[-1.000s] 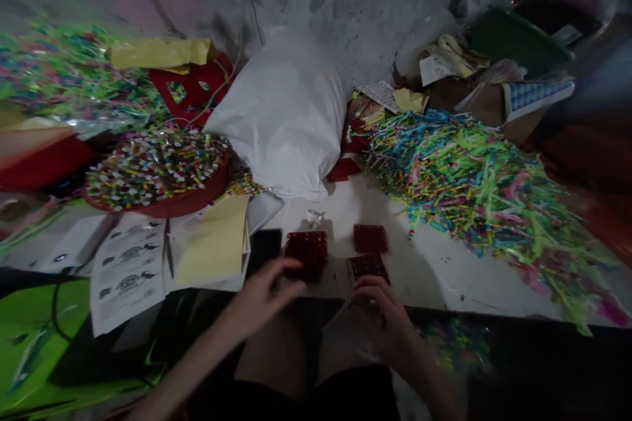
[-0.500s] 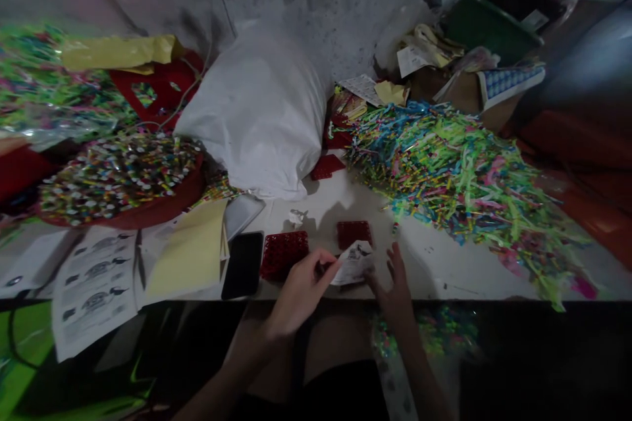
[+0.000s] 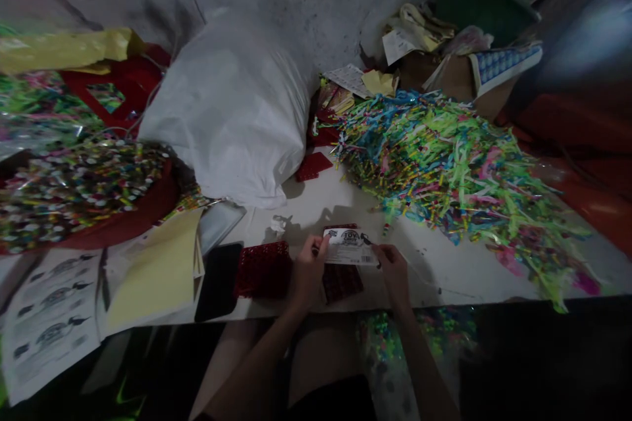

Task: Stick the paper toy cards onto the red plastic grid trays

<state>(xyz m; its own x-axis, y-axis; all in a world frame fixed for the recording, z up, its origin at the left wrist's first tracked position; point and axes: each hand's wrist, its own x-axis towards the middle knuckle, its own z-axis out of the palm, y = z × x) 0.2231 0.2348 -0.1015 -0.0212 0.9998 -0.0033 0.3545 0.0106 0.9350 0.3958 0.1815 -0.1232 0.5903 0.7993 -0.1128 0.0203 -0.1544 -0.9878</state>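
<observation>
A small white printed label (image 3: 349, 250) with black lettering, partly reading "TOY", is stretched flat between my two hands. My left hand (image 3: 311, 266) pinches its left edge, and my right hand (image 3: 394, 271) grips its right edge. Beneath the label, red plastic pieces (image 3: 342, 284) lie on the white table, partly covered by it. Just left of my left hand sits a stack of red perforated plastic pieces (image 3: 263, 270). A crumpled white scrap (image 3: 279, 225) lies behind that stack.
A black phone (image 3: 218, 281), yellow paper (image 3: 157, 276) and printed label sheets (image 3: 54, 316) lie to the left. Behind stands a stuffed white sack (image 3: 232, 112). Beaded, ribboned sticks (image 3: 444, 164) heap up on the right; a red basin (image 3: 143, 210) holds more beaded items.
My right hand has closed on the label's right edge; before, its fingers were spread. The label now lies flatter and straighter. The view has shifted, so things appear further left.
</observation>
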